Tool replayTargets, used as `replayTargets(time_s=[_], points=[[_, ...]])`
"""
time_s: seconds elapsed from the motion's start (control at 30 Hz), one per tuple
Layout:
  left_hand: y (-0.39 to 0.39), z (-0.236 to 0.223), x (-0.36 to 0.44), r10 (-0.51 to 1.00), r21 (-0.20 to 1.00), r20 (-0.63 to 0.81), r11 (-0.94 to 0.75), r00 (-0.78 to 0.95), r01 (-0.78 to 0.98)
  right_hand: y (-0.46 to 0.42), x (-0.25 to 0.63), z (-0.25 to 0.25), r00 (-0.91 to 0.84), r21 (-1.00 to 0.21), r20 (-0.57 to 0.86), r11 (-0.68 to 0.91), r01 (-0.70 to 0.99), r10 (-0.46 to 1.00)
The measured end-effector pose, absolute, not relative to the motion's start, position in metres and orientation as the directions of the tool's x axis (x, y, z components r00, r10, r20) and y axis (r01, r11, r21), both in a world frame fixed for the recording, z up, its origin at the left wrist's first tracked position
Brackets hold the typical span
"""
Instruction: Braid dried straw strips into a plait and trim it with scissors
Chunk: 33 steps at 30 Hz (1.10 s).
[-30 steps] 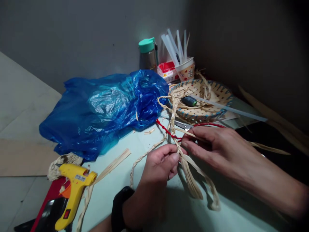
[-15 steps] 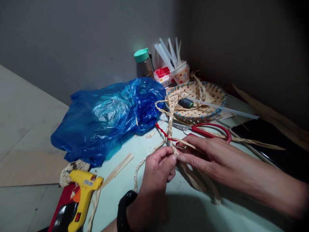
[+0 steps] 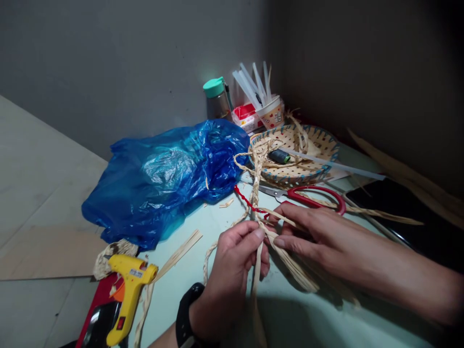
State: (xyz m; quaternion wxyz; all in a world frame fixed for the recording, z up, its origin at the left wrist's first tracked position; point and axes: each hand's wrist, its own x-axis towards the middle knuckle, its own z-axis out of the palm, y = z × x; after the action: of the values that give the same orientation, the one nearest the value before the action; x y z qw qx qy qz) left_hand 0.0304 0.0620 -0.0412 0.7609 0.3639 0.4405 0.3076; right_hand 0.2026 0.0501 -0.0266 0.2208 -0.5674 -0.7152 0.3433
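A pale straw braid (image 3: 256, 186) runs from the woven basket down to my hands, its lower end splitting into loose strands (image 3: 295, 266). My left hand (image 3: 241, 249) pinches the braid's end between thumb and fingers, and one flat strand hangs below it. Just to the right, my right hand (image 3: 308, 229) has its fingers curled around a strand, with thumb and forefinger near the split; its other fingers are partly hidden. A twisted red cord (image 3: 246, 200) lies across the braid just above my fingertips.
Red-handled scissors (image 3: 315, 198) lie behind my right hand, before the basket (image 3: 326, 169) holding a thread spool (image 3: 279, 156). A blue plastic bag (image 3: 166, 179) covers the back left. A yellow glue gun (image 3: 128, 290) rests at front left; a dark phone-like slab (image 3: 391, 203) is at right.
My right thumb has moved slightly right, away from my left fingertips. One strand now hangs down below my left hand, and the other loose strands have shifted. The view has moved slightly.
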Motion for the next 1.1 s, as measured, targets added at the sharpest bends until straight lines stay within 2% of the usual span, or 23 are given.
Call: replayTargets(time_s=[0.13,0.33,0.63,0.73,0.8,0.9,1.0,1.1], points=[[0.064,-0.046,0.030,0.767,0.815,-0.456,0.564,0.452,-0.134,0.049,0.202,-0.028,-0.235,-0.669,-0.045,0.145,0.729,0.971],[0.066,-0.055,0.030,0.784,0.836,-0.411,0.528,0.465,-0.151,0.048,0.203,-0.023,-0.241,-0.603,-0.164,0.096,0.792,0.957],[0.067,-0.056,0.029,0.789,0.855,-0.414,0.508,0.455,-0.103,0.042,0.201,-0.019,-0.258,-0.703,-0.073,0.133,0.698,0.963],[0.066,-0.053,0.030,0.800,0.869,-0.404,0.487,0.444,-0.086,0.042,0.199,-0.014,-0.278,-0.738,-0.147,0.082,0.670,0.949],[0.065,-0.050,0.029,0.797,0.870,-0.409,0.488,0.444,-0.074,0.042,0.199,-0.011,-0.337,-0.800,-0.165,0.074,0.595,0.927],[0.064,-0.046,0.029,0.789,0.865,-0.437,0.500,0.432,-0.037,0.043,0.200,-0.011,-0.411,-0.870,-0.083,0.136,0.474,0.908],[0.064,-0.044,0.028,0.772,0.848,-0.465,0.529,0.433,-0.032,0.047,0.205,-0.018,-0.362,-0.822,-0.020,0.191,0.537,0.932],[0.063,-0.044,0.028,0.773,0.849,-0.454,0.526,0.444,-0.047,0.050,0.208,-0.023,-0.282,-0.740,-0.059,0.147,0.656,0.958]])
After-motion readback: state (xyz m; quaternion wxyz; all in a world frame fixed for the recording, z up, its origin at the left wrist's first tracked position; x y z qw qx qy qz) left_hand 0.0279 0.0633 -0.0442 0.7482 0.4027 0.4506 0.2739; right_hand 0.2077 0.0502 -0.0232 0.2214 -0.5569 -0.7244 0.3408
